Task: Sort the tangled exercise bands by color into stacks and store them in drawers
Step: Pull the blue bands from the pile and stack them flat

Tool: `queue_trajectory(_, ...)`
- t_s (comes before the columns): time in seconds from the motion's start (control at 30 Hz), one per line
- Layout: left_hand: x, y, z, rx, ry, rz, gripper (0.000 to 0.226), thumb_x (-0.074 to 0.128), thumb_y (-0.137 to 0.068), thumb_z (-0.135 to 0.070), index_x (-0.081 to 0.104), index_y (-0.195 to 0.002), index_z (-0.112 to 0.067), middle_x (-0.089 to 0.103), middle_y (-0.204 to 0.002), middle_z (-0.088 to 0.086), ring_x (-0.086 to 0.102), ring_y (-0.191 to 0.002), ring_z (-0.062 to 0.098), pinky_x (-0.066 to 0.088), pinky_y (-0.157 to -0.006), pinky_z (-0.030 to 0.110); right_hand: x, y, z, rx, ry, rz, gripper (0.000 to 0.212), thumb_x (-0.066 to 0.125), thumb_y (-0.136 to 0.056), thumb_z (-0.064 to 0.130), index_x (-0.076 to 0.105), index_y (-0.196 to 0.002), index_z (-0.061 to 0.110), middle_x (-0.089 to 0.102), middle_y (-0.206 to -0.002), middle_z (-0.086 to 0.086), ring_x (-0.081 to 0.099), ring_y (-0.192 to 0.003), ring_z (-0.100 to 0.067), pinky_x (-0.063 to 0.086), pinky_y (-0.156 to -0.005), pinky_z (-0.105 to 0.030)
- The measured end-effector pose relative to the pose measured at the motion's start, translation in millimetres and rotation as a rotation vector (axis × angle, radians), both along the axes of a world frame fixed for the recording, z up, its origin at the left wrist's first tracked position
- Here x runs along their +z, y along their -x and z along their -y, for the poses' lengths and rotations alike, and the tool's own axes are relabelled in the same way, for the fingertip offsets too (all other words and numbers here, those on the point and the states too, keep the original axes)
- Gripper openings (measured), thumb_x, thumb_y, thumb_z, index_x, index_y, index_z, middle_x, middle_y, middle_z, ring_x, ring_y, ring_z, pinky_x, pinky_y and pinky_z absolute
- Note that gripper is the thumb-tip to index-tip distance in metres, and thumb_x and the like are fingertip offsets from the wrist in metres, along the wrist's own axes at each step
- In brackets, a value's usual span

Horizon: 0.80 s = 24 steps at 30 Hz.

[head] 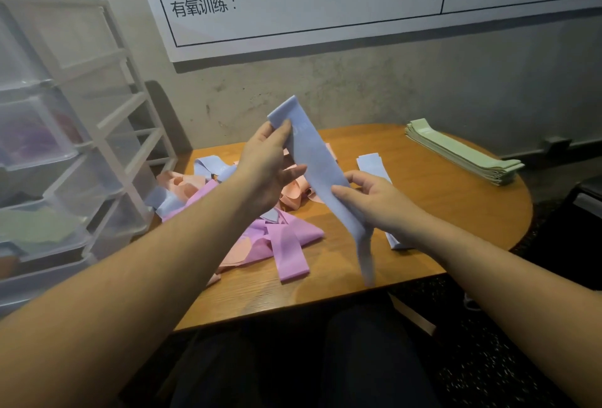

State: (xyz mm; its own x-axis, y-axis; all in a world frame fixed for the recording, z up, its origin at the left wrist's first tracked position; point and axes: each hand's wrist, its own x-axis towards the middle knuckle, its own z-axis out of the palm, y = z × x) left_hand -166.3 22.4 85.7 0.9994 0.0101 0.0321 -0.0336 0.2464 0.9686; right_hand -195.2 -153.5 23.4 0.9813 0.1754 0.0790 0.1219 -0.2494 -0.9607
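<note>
I hold a light blue band [321, 163] up over the table, slanting from upper left to lower right. My left hand [267, 166] pinches its upper end between thumb and fingers. My right hand [374, 199] grips its lower part, and the band's end hangs blurred below that hand. Beneath lies a tangled heap of pink [286, 238], peach [293, 192] and blue bands [208, 165]. A flat blue stack [371, 161] lies just behind my right hand, partly hidden. A neat stack of green bands [462, 153] sits at the table's back right.
The wooden table [439, 209] has a rounded right end. A white drawer unit [65, 153] with translucent drawers stands at the left, some holding purple and green bands. A whiteboard sheet [325, 0] hangs on the wall behind. My legs are under the front edge.
</note>
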Motion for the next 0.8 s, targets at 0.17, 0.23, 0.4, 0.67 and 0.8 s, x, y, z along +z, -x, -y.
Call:
queue_trajectory(0.17, -7, -12, 12, 0.073, 0.084, -0.002, 0.02, 0.049, -0.107, -0.024, 0.059, -0.124, -0.022, 0.065, -0.109, 0.003, 0.069, -0.103, 0.025, 0.064, -0.076, 0.038, -7, 2, 10, -0.071, 0.128, -0.008, 0.031, 0.055, -0.1, 0.047, 0.068, -0.089, 0.02, 0.07, -0.079, 0.005, 0.059, -0.071, -0.007, 0.047, -0.067, -0.029)
queue_trajectory(0.23, -10, -21, 19, 0.076, 0.083, 0.0, 0.019, 0.046, -0.108, -0.022, 0.058, -0.122, -0.021, 0.064, -0.109, 0.005, 0.068, -0.107, 0.028, 0.063, -0.078, 0.041, -10, 1, 17, -0.125, 0.14, -0.026, 0.034, 0.059, -0.097, 0.046, 0.065, -0.088, 0.014, 0.069, -0.078, -0.005, 0.059, -0.069, -0.014, 0.047, -0.067, -0.034)
queue_trajectory(0.4, -20, -49, 44, 0.063, 0.102, -0.051, 0.02, 0.042, -0.101, -0.008, 0.058, -0.105, -0.018, 0.056, -0.095, 0.008, 0.062, -0.095, 0.026, 0.063, -0.069, 0.036, -6, 1, 43, -0.177, 0.092, -0.049, 0.013, 0.052, -0.092, 0.011, 0.062, -0.084, 0.01, 0.049, -0.061, 0.002, 0.04, -0.05, -0.009, 0.034, -0.047, -0.021)
queue_trajectory(0.67, -43, -91, 86, -0.001, 0.084, -0.076, 0.035, 0.036, -0.098, -0.001, 0.054, -0.124, -0.017, 0.054, -0.104, 0.01, 0.059, -0.099, 0.026, 0.062, -0.071, 0.036, -17, -8, 92, -0.299, 0.123, -0.055, 0.024, 0.049, -0.101, 0.016, 0.067, -0.111, 0.029, 0.072, -0.101, 0.001, 0.061, -0.086, -0.013, 0.047, -0.075, -0.032)
queue_trajectory(0.8, -56, -107, 101, -0.007, 0.032, -0.077, 0.023, 0.042, -0.106, -0.009, 0.056, -0.122, -0.017, 0.057, -0.117, 0.01, 0.066, -0.096, 0.02, 0.061, -0.069, 0.029, -24, -10, 113, -0.363, 0.126, -0.074, 0.022, 0.047, -0.101, 0.02, 0.054, -0.117, 0.033, 0.056, -0.08, -0.009, 0.049, -0.067, -0.019, 0.039, -0.061, -0.032)
